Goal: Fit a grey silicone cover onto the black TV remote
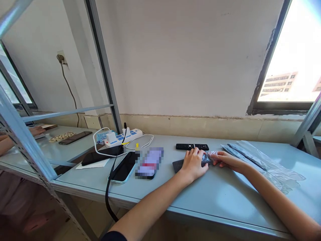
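Observation:
My left hand (195,164) lies over a dark grey flat thing (177,165) on the table, its fingers curled over the far side and its thumb toward the right. The kind of thing is hidden by the hand. Crumpled clear plastic (207,158) shows at its right end, between my two hands. My right hand (225,159) pinches that plastic between thumb and fingers. Just beyond my hands lies a black remote control (192,146). To the right, clear plastic bags (272,167) with something dark and thin inside lie flat.
On the left lie a light-cased phone (124,169), a blurred-screen phone (149,164) and a black phone (100,155) beside a white power strip (125,136) with cables. A black strap (107,197) hangs over the front edge. Another person's hand (37,130) is beyond the metal post (25,134).

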Tool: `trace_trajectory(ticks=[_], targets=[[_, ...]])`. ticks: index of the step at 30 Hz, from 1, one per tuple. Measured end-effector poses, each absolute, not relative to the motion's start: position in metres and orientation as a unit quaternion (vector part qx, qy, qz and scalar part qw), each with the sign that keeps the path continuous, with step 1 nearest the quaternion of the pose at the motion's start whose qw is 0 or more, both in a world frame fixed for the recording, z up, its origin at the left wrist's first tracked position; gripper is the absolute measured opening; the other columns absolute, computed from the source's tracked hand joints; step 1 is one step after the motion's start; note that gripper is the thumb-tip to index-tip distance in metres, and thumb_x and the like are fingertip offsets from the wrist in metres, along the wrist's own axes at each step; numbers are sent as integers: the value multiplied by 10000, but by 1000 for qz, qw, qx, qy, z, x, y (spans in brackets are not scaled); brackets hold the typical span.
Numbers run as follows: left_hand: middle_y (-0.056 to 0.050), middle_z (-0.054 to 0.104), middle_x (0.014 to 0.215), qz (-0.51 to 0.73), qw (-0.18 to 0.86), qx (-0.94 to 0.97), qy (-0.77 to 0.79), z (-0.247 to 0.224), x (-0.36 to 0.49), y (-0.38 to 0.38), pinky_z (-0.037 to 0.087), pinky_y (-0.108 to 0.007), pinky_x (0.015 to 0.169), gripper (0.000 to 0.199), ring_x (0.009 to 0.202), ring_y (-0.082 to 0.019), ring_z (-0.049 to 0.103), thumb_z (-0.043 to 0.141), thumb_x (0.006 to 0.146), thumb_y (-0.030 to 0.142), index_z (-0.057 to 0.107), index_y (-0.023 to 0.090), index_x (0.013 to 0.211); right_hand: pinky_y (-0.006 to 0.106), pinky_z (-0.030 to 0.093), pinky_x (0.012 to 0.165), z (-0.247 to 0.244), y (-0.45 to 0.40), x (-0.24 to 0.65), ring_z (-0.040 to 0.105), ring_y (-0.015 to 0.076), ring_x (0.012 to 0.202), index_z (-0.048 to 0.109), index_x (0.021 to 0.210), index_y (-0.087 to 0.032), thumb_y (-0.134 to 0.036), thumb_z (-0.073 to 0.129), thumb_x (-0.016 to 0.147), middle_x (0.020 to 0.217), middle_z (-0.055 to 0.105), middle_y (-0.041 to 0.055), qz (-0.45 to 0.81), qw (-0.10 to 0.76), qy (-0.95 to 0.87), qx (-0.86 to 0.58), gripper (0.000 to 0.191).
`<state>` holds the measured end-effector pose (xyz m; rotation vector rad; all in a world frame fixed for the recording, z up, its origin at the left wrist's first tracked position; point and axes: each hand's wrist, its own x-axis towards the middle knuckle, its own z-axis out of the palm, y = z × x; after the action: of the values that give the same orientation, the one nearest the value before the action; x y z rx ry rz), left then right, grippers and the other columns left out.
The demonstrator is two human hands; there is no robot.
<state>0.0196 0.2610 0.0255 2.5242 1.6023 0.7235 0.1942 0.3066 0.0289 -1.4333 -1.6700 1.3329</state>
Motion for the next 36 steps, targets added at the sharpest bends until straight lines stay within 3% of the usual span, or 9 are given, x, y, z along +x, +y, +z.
trace_trajectory(ticks=[9,16,27,36], targets=[[-83,546,1166,220,36,822,524,29,20,259,392,-367,970,373,1112,-237,504,604,820,306,524,178,1162,187,396,460,30,304,193,510,105,605,673,737,-186,-417,692,676,648,582,22,495,291,-623,-530,240],[-87,544,1174,213,42,821,528,30,19,259,388,-375,972,372,1122,-242,500,595,829,310,519,179,1169,206,439,470,29,305,194,545,134,642,665,717,-223,-522,704,596,658,586,21,485,282,-638,-527,325],[-77,554,1157,215,36,819,531,28,20,260,404,-385,962,336,1105,-242,516,597,827,299,529,190,1137,252,478,490,32,303,194,579,174,691,668,702,-274,-544,676,616,774,630,57,461,279,-652,-533,283],[-87,547,1166,204,33,819,536,28,19,260,398,-371,971,382,1118,-245,506,600,824,334,521,179,1164,231,458,447,28,306,194,574,153,635,669,665,-246,-530,709,575,669,609,44,480,295,-634,-530,301]])
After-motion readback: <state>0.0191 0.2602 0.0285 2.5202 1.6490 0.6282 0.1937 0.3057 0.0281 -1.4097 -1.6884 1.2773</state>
